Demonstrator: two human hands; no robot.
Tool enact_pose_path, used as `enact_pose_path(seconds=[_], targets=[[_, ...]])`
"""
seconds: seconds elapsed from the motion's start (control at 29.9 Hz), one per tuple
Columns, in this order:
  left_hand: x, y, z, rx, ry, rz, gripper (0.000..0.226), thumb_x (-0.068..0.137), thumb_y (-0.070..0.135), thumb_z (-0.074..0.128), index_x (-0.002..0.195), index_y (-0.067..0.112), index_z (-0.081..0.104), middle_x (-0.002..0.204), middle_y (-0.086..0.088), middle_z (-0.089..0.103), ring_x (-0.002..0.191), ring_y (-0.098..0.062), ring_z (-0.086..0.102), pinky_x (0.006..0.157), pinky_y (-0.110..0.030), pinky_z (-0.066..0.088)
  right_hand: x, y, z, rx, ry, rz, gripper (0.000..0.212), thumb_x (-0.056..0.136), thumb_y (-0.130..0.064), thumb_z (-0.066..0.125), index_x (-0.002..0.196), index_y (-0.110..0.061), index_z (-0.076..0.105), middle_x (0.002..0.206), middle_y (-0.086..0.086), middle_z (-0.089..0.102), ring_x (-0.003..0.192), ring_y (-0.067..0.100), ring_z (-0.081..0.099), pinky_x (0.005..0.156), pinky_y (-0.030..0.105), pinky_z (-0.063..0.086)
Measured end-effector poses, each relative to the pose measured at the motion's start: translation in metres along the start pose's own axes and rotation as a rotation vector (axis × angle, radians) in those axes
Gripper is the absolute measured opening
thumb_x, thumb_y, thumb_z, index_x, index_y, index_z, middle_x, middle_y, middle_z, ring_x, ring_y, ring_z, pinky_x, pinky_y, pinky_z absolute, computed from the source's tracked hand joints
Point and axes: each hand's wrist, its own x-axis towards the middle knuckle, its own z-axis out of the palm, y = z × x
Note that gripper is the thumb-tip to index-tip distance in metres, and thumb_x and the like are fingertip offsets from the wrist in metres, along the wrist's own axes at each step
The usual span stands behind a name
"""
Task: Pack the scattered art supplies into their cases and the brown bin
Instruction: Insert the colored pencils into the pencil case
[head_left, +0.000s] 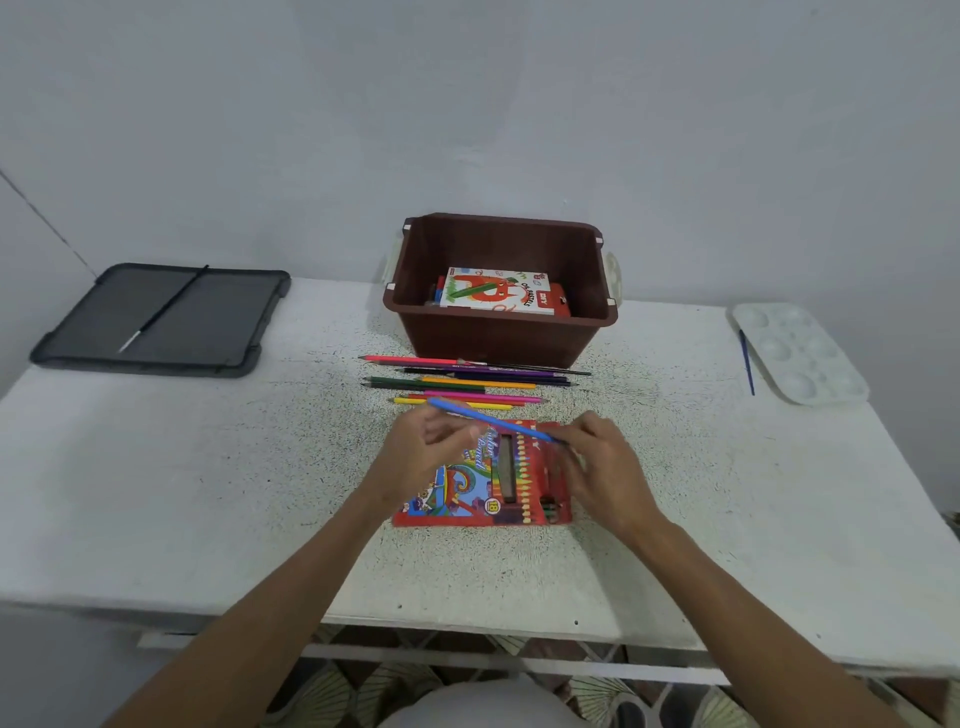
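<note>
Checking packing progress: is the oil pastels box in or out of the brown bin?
In: the oil pastels box lies below the brown bin rim.

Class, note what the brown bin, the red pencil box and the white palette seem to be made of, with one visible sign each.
Brown bin: moulded plastic with a dull sheen and a thick rolled rim.
Red pencil box: probably printed card; it is flat, with colour artwork and a cut window.
White palette: likely plastic, smooth, with pressed round wells.

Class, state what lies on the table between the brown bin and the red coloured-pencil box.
Loose coloured pencils lie there in a row, seen in the head view.
</note>
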Motion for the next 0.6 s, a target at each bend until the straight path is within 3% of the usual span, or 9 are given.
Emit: enact_pose_path(seconds=[0.1,0.23,0.4,0.6], targets=[[-0.001,-0.020,-0.012,0.400,0.129,0.072,0.024,0.086,0.032,0.071,0.108,0.025,0.062,0.108,0.012,0.066,0.102,-0.005,0.065,0.085,-0.034,0.057,-0.007,0.033,-0.018,-0.138,-0.004,0.057,0.019,0.087,-0.009,0.070,0.105,-0.011,0.074,0.085,0.003,0.057,0.075,0.015,0.046,0.056,0.020,0.030],[-0.010,-0.056,-0.026,0.774,0.116,0.126,0.057,0.087,0.054,0.059,0.133,0.022,0.051,0.148,-0.001,0.039,0.133,-0.015,0.039,0.097,-0.037,0.048,-0.021,0.068,-0.047,-0.295,-0.002,0.124,0.017,0.081,-0.003,0.075,0.097,-0.009,0.076,0.081,0.007,0.056,0.068,0.025,0.051,0.052,0.026,0.033],[-0.017,-0.081,-0.034,0.834,0.110,0.164,0.065,0.086,0.065,0.039,0.137,0.025,0.044,0.154,0.001,0.026,0.131,-0.002,0.028,0.092,-0.031,0.051,-0.035,0.092,-0.066,-0.407,-0.051,0.140,0.019,0.077,-0.001,0.078,0.094,-0.010,0.076,0.082,0.009,0.056,0.063,0.033,0.054,0.044,0.029,0.038],[-0.016,-0.088,-0.035,0.882,0.116,0.202,0.068,0.090,0.071,0.027,0.136,0.024,0.044,0.152,0.001,0.029,0.128,-0.007,0.040,0.088,-0.025,0.051,-0.043,0.093,-0.066,-0.445,-0.082,0.063,0.026,0.072,0.002,0.080,0.095,-0.008,0.076,0.080,0.009,0.055,0.057,0.030,0.051,0.042,0.028,0.035]])
